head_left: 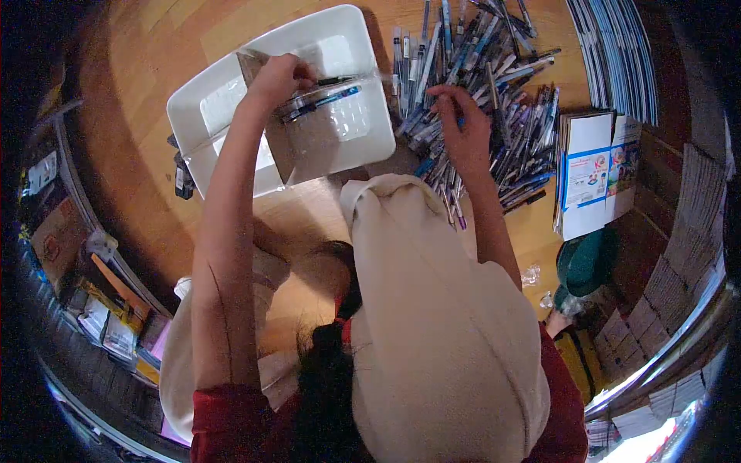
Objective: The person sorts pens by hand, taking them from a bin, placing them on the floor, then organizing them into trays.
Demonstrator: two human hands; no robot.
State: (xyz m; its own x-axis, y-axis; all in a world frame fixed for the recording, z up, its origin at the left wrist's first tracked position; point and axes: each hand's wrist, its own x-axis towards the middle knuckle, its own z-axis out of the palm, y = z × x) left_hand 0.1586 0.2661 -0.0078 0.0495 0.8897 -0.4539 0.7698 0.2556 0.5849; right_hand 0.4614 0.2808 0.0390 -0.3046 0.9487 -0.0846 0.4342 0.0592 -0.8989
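My left hand (282, 77) reaches into a white plastic bin (384, 116) with cardboard dividers (285, 154). Its fingers are curled together, and a dark pen (336, 80) juts out from the fingertips. Just below that hand, blue pens (328, 100) lie in the bin, beside the crossing divider. Over the left edge of a large heap of pens (509, 116) hovers my right hand (465, 127), fingers apart and curved. I see nothing held in it. A beige cloth (448, 324) covers my leg, between my two arms.
At the right are a stack of blue-edged books (617, 58) and a white and blue package (593, 174). A dark green object (590, 262) sits below them. Small clear plastic scraps (531, 275) lie on the wooden floor (147, 100). Boxes and papers (108, 309) line the left side.
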